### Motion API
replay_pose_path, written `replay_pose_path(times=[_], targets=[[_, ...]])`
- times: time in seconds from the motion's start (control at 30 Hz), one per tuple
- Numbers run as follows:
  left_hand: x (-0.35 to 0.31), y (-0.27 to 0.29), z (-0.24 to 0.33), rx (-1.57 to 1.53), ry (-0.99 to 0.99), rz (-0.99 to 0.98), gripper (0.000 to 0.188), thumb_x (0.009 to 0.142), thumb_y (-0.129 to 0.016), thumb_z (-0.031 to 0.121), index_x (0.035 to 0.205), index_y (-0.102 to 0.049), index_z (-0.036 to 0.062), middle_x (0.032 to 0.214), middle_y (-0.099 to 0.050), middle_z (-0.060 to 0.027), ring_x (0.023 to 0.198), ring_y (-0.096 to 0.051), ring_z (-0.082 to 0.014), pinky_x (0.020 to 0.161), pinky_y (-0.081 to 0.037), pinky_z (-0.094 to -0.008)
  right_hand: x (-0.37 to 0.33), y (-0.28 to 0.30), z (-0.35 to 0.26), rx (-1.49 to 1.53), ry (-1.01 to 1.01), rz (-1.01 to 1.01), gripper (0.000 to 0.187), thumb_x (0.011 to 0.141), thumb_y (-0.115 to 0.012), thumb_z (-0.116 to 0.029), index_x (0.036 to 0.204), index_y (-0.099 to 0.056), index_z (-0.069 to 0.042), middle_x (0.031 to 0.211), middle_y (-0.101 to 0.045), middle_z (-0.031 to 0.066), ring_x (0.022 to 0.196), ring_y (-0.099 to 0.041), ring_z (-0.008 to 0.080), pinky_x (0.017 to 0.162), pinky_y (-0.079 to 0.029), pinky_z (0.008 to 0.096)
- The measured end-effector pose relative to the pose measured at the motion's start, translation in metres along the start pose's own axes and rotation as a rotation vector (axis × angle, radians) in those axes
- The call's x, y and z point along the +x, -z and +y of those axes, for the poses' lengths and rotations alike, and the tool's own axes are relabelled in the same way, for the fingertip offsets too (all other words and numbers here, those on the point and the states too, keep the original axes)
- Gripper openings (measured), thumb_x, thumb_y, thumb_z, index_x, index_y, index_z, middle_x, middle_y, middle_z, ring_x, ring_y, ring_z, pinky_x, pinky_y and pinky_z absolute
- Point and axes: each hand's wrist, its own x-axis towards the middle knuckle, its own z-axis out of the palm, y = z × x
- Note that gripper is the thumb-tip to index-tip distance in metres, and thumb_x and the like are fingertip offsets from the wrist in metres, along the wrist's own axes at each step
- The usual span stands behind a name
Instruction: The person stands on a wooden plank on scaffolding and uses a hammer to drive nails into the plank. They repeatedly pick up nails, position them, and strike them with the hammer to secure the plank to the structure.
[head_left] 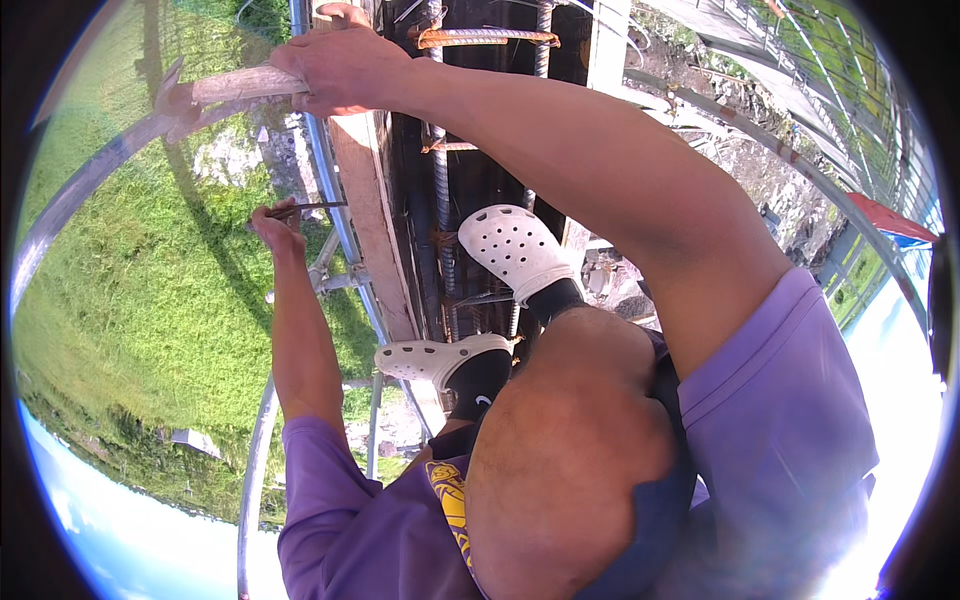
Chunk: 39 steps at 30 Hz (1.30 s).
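Observation:
My right hand (340, 65) is raised at the top of the view, shut around the pale wooden handle of a claw hammer (215, 90). The hammer's head points left, over the grass. Lower down, my left hand (275, 225) pinches a thin rusty nail (312, 207). The nail lies level, with its tip toward the edge of a long wooden plank (375, 200). The hammer is well above the nail and apart from it.
Grey scaffold tubes (335, 215) run beside the plank. Rusty rebar bars (440, 190) stand in the dark gap behind it. My feet in white perforated clogs (515, 250) rest near the rebar. Grass lies far below on the left, rubble and railings on the right.

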Motion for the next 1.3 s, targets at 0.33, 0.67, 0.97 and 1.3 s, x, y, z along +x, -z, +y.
replay_pose_path(times=[0.33,0.67,0.97,1.3], targets=[[-0.019,0.099,-0.068,-0.388,0.260,0.480,0.015,0.097,-0.034,0.024,0.094,-0.038,0.0097,0.091,-0.059,-0.0181,0.094,-0.066,-0.0418,0.096,-0.054,-0.0657,-0.002,0.015,-0.009,-0.090,0.013,-0.008,0.042,0.089,-0.074,-0.037,0.124,-0.059,-0.019,0.107,-0.066,-0.0007,0.110,-0.068,0.0203,0.117,-0.025,0.0513],[0.051,-0.044,0.014,0.134,-0.088,-0.323,0.026,0.099,-0.039,0.017,0.099,-0.058,-0.0015,0.105,-0.070,-0.0210,0.096,-0.069,-0.0314,0.085,-0.060,-0.0470,0.000,0.016,-0.009,-0.016,-0.004,-0.006,0.040,0.088,-0.071,-0.032,0.124,-0.061,-0.018,0.105,-0.066,0.0021,0.108,-0.069,0.0233,0.117,-0.026,0.0515],[0.013,0.061,-0.018,-0.171,0.129,-0.012,0.021,0.097,-0.036,0.014,0.099,-0.054,0.0029,0.099,-0.069,-0.0155,0.099,-0.069,-0.0328,0.088,-0.058,-0.0538,0.004,0.010,-0.008,-0.001,-0.016,-0.007,0.053,0.084,-0.070,-0.032,0.136,-0.060,-0.024,0.110,-0.069,0.0011,0.112,-0.068,0.0208,0.114,-0.025,0.0566],[0.031,-0.020,0.007,-0.390,0.107,0.284,0.010,0.086,-0.044,0.017,0.079,-0.039,0.0122,0.062,-0.044,-0.0063,0.057,-0.047,-0.0235,0.065,-0.048,-0.0449,0.002,0.017,-0.009,-0.015,-0.020,-0.012,0.039,0.087,-0.072,-0.033,0.121,-0.063,-0.017,0.105,-0.067,0.0012,0.110,-0.069,0.0239,0.115,-0.029,0.0522]])
